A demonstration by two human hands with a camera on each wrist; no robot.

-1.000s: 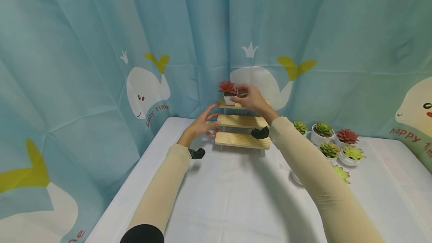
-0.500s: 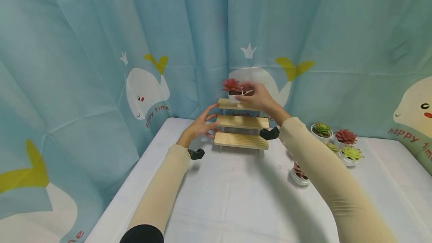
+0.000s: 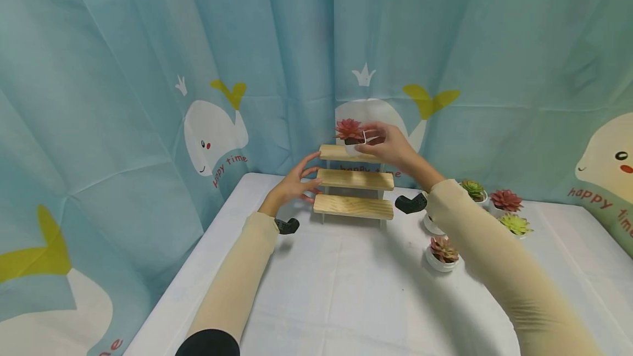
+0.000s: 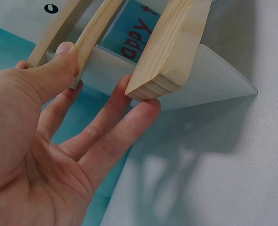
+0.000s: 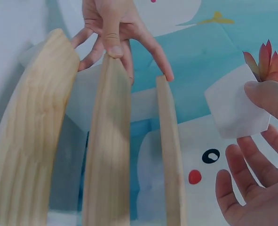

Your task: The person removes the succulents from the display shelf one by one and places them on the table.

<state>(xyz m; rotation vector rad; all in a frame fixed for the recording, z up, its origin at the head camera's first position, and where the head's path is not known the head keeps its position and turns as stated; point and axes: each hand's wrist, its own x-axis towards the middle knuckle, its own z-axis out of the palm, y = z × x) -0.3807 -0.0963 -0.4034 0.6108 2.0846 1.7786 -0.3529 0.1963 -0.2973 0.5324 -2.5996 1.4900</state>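
A stand with three wooden steps (image 3: 353, 206) rests on the white table, against the curtain side. With fingers spread and nearly straight, my left hand (image 3: 295, 184) touches the left ends of its planks. In the left wrist view, the thumb (image 4: 66, 59) lies on the middle plank and two fingertips meet the end of the lowest plank (image 4: 169, 70). My right hand (image 3: 390, 146) pinches a red potted succulent (image 3: 349, 129) by its white square pot (image 5: 235, 106), close over the top step (image 3: 336, 152). The pot is upright in the head view.
Right of the stand are several potted succulents, including a reddish-green one (image 3: 443, 251), a dark red one (image 3: 505, 201) and a lime-green one (image 3: 516, 224). My right sleeve (image 3: 494, 262) hides part of the group. A blue curtain (image 3: 296, 43) hangs behind the table (image 3: 356, 290).
My right hand has shifted the red potted succulent rightward along the top step, rising a little and then dipping. The left hand has stayed at the stand's left end.
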